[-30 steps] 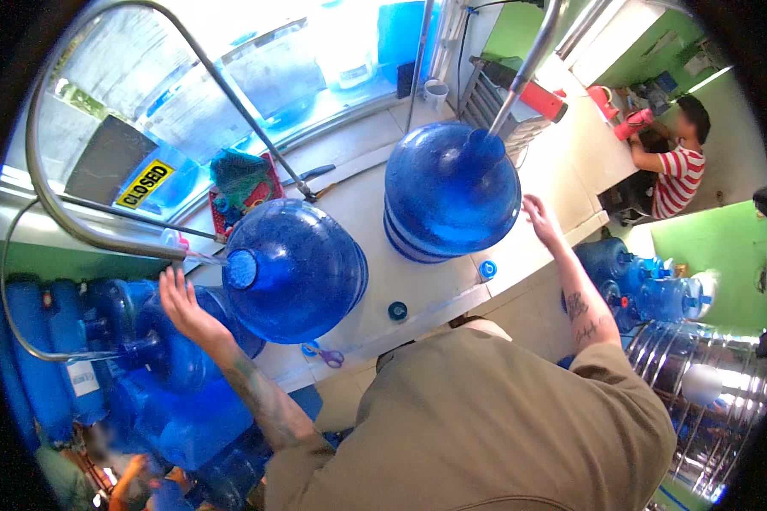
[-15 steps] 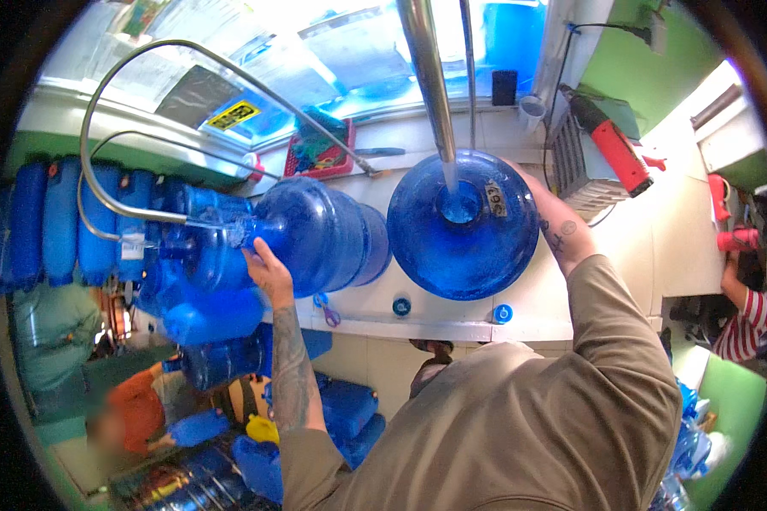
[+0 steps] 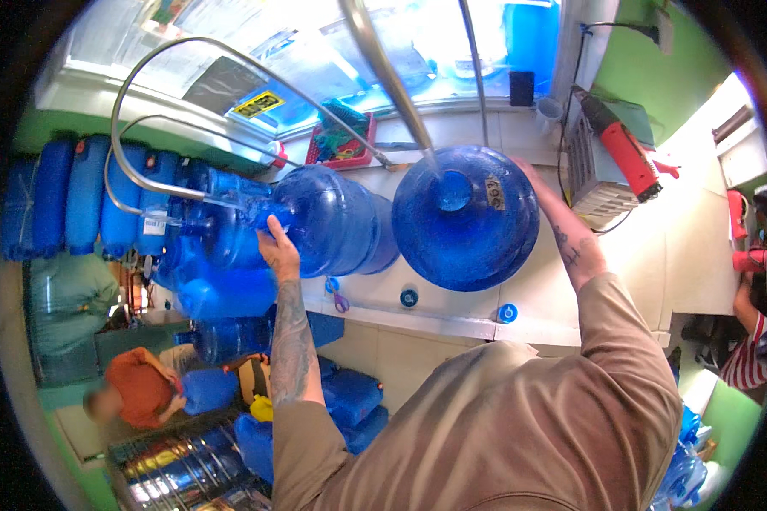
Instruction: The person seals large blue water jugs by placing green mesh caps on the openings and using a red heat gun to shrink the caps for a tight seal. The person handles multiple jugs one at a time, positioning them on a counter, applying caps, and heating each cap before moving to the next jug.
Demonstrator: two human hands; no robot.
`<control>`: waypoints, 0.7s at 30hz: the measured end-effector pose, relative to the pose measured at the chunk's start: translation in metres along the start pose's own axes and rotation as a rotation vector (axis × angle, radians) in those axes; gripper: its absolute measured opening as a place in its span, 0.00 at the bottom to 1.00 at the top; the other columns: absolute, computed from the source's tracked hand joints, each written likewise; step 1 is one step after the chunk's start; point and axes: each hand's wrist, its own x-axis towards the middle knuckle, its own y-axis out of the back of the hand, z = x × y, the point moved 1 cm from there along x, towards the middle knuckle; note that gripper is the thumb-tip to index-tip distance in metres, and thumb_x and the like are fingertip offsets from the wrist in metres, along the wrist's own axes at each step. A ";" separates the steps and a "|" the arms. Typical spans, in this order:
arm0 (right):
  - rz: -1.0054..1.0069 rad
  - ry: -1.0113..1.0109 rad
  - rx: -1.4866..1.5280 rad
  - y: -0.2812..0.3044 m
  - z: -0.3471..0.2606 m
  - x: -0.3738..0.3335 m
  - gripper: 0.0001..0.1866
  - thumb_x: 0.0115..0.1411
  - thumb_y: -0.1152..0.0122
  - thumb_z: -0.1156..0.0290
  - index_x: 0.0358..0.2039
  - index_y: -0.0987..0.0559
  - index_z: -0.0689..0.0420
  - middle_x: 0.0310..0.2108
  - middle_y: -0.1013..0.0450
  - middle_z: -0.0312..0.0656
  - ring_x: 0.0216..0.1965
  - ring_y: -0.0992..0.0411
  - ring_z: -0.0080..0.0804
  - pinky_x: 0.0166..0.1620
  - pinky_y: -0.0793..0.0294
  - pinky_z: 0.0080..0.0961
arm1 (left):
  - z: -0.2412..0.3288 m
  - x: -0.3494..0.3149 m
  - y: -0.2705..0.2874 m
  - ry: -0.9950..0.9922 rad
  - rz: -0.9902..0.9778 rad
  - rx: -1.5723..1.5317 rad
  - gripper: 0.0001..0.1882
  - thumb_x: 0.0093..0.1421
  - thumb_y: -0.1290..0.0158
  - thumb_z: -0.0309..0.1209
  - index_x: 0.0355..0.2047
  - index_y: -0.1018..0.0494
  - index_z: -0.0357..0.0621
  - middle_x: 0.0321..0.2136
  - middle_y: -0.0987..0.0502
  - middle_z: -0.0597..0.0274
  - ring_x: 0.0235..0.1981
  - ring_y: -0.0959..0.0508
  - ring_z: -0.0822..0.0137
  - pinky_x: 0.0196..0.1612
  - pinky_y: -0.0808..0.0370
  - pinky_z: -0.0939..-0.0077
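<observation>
A large blue water jug [image 3: 332, 226] is tipped on its side on the counter, its neck facing left below a curved metal pipe [image 3: 145, 183], from which water runs near the neck. My left hand [image 3: 279, 249] is closed at that neck, fingers on the mouth area. To the right, a second blue water jug [image 3: 469, 247] stands upright under a straight metal pipe [image 3: 392, 85] that ends above its mouth. My right hand [image 3: 527, 175] reaches round the far right side of this jug; its fingers are hidden behind it.
Two blue caps [image 3: 409, 296] and purple-handled scissors [image 3: 341, 300] lie near the counter's front edge. A red basket [image 3: 362, 152] sits behind. At right, a red heat gun [image 3: 618, 145] rests on a metal box. More blue containers [image 3: 83, 200] fill the left; a person in orange [image 3: 141, 387] handles one.
The view has shifted slightly, moving the scene a little to the right. My left hand sits further onto the tipped jug's neck. The person in orange shows more clearly, hands at a blue container.
</observation>
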 end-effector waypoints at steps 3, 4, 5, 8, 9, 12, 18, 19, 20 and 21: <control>0.323 0.020 0.192 -0.011 0.019 -0.042 0.29 0.67 0.48 0.62 0.64 0.35 0.62 0.65 0.39 0.56 0.67 0.42 0.51 0.69 0.45 0.40 | -0.005 0.003 -0.002 -0.117 0.070 0.006 0.32 0.71 0.54 0.49 0.56 0.33 0.26 0.54 0.26 0.38 0.54 0.26 0.48 0.58 0.32 0.60; 0.385 -0.023 0.174 -0.024 0.025 -0.067 0.27 0.66 0.47 0.64 0.62 0.34 0.63 0.62 0.36 0.56 0.64 0.40 0.52 0.68 0.43 0.40 | -0.007 0.003 -0.002 -0.078 0.112 0.061 0.35 0.70 0.54 0.51 0.57 0.34 0.24 0.55 0.27 0.36 0.56 0.27 0.46 0.60 0.33 0.60; 0.362 -0.193 0.080 -0.038 0.032 -0.093 0.25 0.66 0.45 0.65 0.60 0.32 0.64 0.59 0.33 0.57 0.62 0.37 0.53 0.66 0.40 0.40 | -0.008 0.009 -0.001 0.011 0.117 0.196 0.37 0.70 0.55 0.53 0.57 0.35 0.23 0.56 0.28 0.34 0.58 0.29 0.44 0.62 0.35 0.61; 0.574 -0.289 0.348 -0.107 0.041 -0.183 0.15 0.67 0.45 0.65 0.43 0.24 0.67 0.40 0.25 0.56 0.43 0.27 0.54 0.47 0.29 0.43 | 0.002 0.002 0.001 -0.136 0.097 0.129 0.34 0.70 0.55 0.51 0.54 0.33 0.25 0.52 0.27 0.33 0.56 0.29 0.45 0.60 0.35 0.60; 0.544 -0.463 0.267 -0.138 0.040 -0.211 0.14 0.67 0.45 0.66 0.40 0.24 0.67 0.36 0.25 0.55 0.38 0.27 0.52 0.43 0.28 0.42 | 0.008 -0.007 0.004 -0.182 0.229 0.068 0.31 0.70 0.54 0.49 0.53 0.32 0.27 0.50 0.27 0.35 0.54 0.28 0.46 0.59 0.34 0.60; 0.643 -0.236 0.491 -0.216 0.016 -0.294 0.15 0.65 0.41 0.69 0.49 0.28 0.62 0.41 0.27 0.50 0.42 0.29 0.44 0.47 0.29 0.42 | 0.035 -0.044 -0.017 -0.349 0.357 -0.125 0.20 0.71 0.52 0.39 0.50 0.30 0.32 0.44 0.27 0.45 0.49 0.26 0.54 0.56 0.32 0.62; 0.372 -0.225 0.289 -0.215 -0.077 -0.396 0.19 0.62 0.42 0.74 0.54 0.29 0.58 0.46 0.29 0.53 0.45 0.28 0.48 0.49 0.28 0.44 | 0.034 -0.035 -0.217 -0.180 -0.409 -0.198 0.19 0.67 0.54 0.33 0.53 0.29 0.34 0.51 0.26 0.45 0.55 0.27 0.52 0.60 0.33 0.56; 0.301 -0.278 0.180 -0.201 -0.092 -0.400 0.21 0.61 0.42 0.75 0.55 0.30 0.57 0.48 0.29 0.55 0.46 0.28 0.51 0.50 0.28 0.45 | 0.020 -0.016 -0.259 -0.187 -0.499 0.037 0.21 0.66 0.53 0.35 0.54 0.30 0.34 0.54 0.26 0.44 0.57 0.27 0.51 0.61 0.33 0.56; 0.237 -0.292 0.144 -0.190 -0.107 -0.399 0.24 0.60 0.41 0.75 0.57 0.31 0.57 0.51 0.30 0.57 0.48 0.28 0.53 0.51 0.27 0.47 | 0.001 -0.001 -0.295 -0.088 -0.597 0.211 0.23 0.66 0.53 0.37 0.55 0.30 0.33 0.55 0.27 0.44 0.57 0.27 0.51 0.62 0.34 0.56; 0.215 -0.296 0.101 -0.182 -0.121 -0.398 0.27 0.58 0.41 0.75 0.59 0.31 0.56 0.53 0.31 0.59 0.49 0.28 0.56 0.52 0.27 0.48 | -0.021 0.011 -0.326 0.073 -0.753 0.408 0.24 0.65 0.53 0.38 0.56 0.31 0.32 0.56 0.27 0.45 0.57 0.27 0.51 0.63 0.34 0.57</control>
